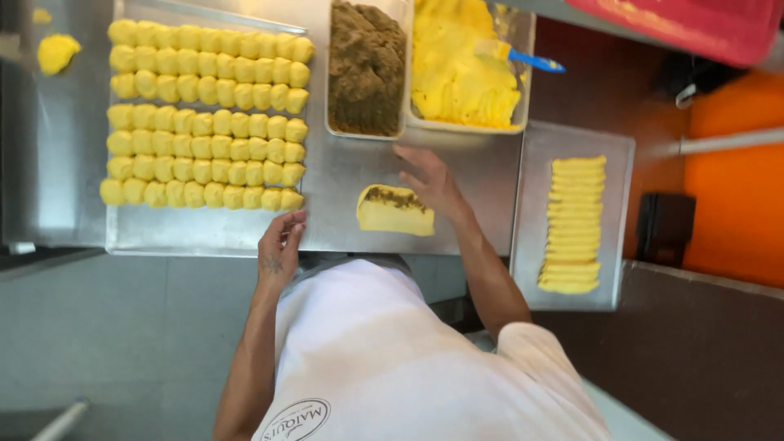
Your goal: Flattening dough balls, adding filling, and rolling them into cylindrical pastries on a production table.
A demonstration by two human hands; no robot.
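Dough sheet (396, 219), flat and yellow, lies on the steel table (482, 196) between my two hands, with a strip of brown filling (392, 197) along its far edge.

**Grip state.** My right hand (429, 181) is released: its fingers are spread with nothing in them, and its heel sits just beside the sheet's far right corner. My left hand (278, 249) has its fingers curled at the rim of the left tray (163, 235). From this angle I cannot tell whether they pinch the nearest dough ball or only rest near it.

**Orientation.** The sheet's long axis runs from one hand towards the other, parallel to the table's front edge. The filled edge points away from my body and the plain edge points towards it.

**Progress, as judged.**
- Done: filling is laid on the sheet, and a row of finished pieces (572, 224) lies on the right tray (614, 204), outboard of the right hand.
- Left: the sheet is not yet closed over its filling. Many rows of dough balls (208, 114) remain beyond the left hand.

**Supplies.** The tub of brown filling (366, 69) and the tub of yellow dough (457, 77), which holds a blue-handled spatula (527, 58), stand beyond the right hand.
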